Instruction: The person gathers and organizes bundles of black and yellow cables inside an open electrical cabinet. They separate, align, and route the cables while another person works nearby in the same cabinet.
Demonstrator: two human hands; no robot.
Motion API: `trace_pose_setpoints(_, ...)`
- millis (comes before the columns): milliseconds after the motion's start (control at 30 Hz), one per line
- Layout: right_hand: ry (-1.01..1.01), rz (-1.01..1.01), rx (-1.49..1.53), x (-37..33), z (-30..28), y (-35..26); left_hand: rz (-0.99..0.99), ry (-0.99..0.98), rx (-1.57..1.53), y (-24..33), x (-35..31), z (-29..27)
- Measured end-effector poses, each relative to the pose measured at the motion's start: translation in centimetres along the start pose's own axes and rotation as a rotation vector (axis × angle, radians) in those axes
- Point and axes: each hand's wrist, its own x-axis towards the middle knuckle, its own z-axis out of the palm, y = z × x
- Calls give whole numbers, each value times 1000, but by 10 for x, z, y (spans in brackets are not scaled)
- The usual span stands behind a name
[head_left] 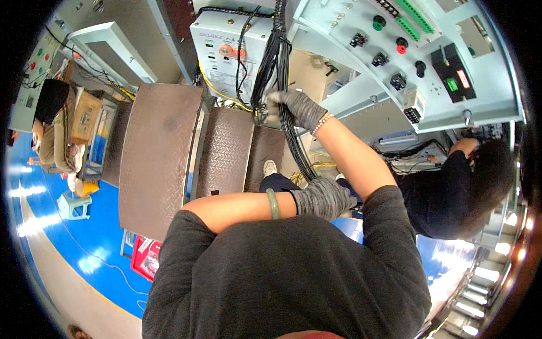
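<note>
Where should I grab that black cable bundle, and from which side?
Grip the black cable bundle on the bare straight stretch between the right hand and left hand. Come from its left, the side facing the metal steps; there the cables run tight together, and the right forearm blocks the other side.

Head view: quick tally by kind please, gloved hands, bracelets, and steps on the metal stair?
Grey gloved hands: 2, left hand and right hand, the right closed on the black cable bundle
Bracelets: 2, green bangle, bead bracelet
Checker-plate steps: 3
Total: 7
</note>
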Motion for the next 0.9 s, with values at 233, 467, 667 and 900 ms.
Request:
trace_pose_setpoints(233, 104, 33, -193, -18, -19, -20, -272, 601, -176, -37, -75, -111)
trace_pose_setpoints(467, 29, -63, -438, -40, -33, -46, -820, 978, 89, -191, -38, -170)
trace_pose_setpoints(667, -36, -67, -517, -47, -49, -64, -810, 1047, -137, -227, 0, -190)
trace_pose_setpoints(900, -124, -77, -453, -66, -72, -94, -886, 941, -63, -195, -5, -202)
